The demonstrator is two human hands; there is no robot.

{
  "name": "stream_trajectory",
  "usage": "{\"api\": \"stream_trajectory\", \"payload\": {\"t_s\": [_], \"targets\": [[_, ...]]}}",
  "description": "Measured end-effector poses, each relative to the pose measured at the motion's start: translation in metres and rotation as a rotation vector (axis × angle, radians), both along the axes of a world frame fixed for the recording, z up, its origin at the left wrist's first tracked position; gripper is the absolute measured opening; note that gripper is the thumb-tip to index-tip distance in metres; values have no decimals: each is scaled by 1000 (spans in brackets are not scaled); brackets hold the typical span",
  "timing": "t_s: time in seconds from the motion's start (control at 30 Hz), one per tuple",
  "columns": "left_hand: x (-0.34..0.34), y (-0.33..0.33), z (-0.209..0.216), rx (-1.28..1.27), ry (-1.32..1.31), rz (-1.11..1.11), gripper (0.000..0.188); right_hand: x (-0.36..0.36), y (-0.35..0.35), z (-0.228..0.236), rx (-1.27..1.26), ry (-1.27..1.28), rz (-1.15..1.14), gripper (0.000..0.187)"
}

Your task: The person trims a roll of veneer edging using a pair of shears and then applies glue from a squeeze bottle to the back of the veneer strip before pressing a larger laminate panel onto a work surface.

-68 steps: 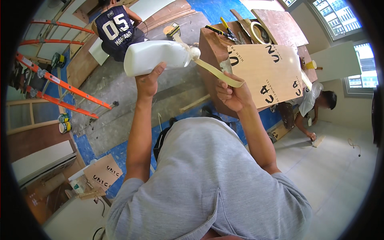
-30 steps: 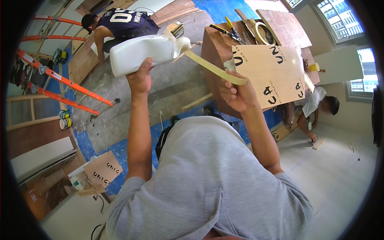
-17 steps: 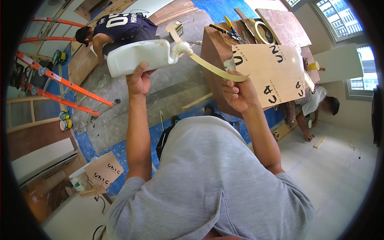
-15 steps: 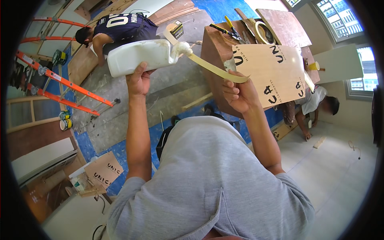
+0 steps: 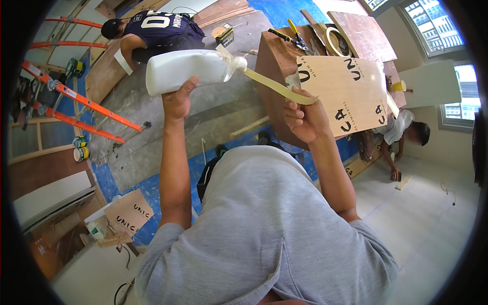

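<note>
1. Clasping a white plastic bottle (image 5: 188,67), the left hand (image 5: 177,101) is closing on its near side in the head view, thumb up along the wall.
2. That bottle is lying sideways in the air, left of the right hand (image 5: 304,119), its lumpy whitish neck (image 5: 237,64) pointing right.
3. Now the right hand: its thumb and fingers are pinching together on the near, right end of a pale yellow strip (image 5: 274,87).
4. The strip is curving away to the far left, reaching the bottle's neck; whether the two are touching, I cannot tell.
5. Beyond the right hand, a brown wooden box (image 5: 272,104) is carrying a tan sheet (image 5: 325,89), a tape roll (image 5: 328,38) and yellow-handled pliers (image 5: 302,43).
6. Over at the far left, a person in a dark jersey (image 5: 162,35) is bending low near an orange ladder (image 5: 86,102).
7. And on the right, another person (image 5: 399,127) is crouching, one hand reaching down to the pale floor (image 5: 406,218), near a small wooden piece (image 5: 404,182).
</note>
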State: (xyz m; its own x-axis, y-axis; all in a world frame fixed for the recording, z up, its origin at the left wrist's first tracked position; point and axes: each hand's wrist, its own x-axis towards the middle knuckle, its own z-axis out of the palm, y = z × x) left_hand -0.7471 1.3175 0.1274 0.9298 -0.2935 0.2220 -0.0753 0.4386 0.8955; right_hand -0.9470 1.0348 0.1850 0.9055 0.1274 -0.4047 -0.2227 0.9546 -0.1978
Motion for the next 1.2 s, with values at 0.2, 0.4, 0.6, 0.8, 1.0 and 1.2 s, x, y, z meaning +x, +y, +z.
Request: {"api": "stream_trajectory", "payload": {"t_s": [0.2, 0.4, 0.6, 0.8, 1.0, 1.2], "targets": [[-6, -5, -1, -20, -33, 46, 55, 1, -1, 1, 5, 1, -11, 25], [-8, -11, 14, -107, 164, -47, 56, 0, -2, -4, -29, 25, -12, 24], [-6, -19, 16, -101, 154, 49, 52, 1, 0, -3, -39, 21, -32, 22], [1, -9, -6, -263, 538, 21, 44, 1, -4, -14, -43, 68, -87, 22], [-2, 11, -81, -671, 866, -5, 45, -4, -1, -23, -135, 105, -45, 21], [16, -35, -31, -804, 869, 234, 53, -17, 11, -30, -160, 107, 123, 21]]}}
